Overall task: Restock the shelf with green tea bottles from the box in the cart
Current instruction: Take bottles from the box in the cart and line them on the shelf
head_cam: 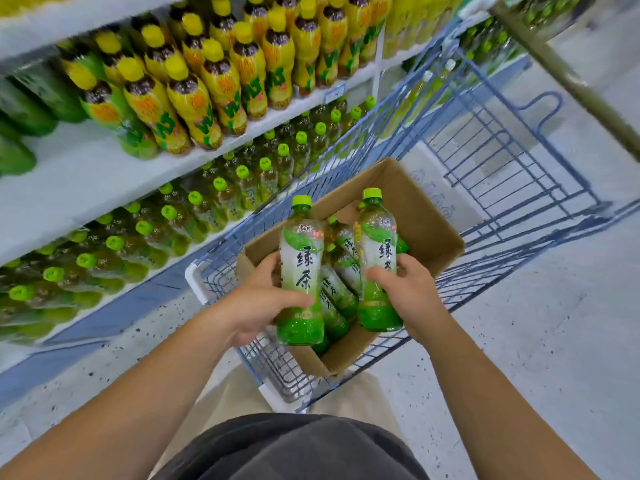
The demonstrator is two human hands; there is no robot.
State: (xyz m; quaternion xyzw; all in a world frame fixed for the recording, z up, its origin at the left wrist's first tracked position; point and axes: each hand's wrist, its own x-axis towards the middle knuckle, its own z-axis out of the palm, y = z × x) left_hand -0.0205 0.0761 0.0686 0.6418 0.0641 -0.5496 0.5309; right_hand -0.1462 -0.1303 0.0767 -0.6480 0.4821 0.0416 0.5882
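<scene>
My left hand [256, 303] with fingers [294, 301] curled round the left green tea bottle [301, 258], right hand [408, 292] gripping the right green tea bottle [377, 244], both upright over the cardboard box [429, 220] in the wire cart [509, 157], shelf [86, 174] alongside

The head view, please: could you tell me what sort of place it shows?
Most likely a supermarket drinks aisle: long shelves packed with rows of identical drinks, and a blue wire shopping cart holding a cardboard box of green tea bottles.
</scene>
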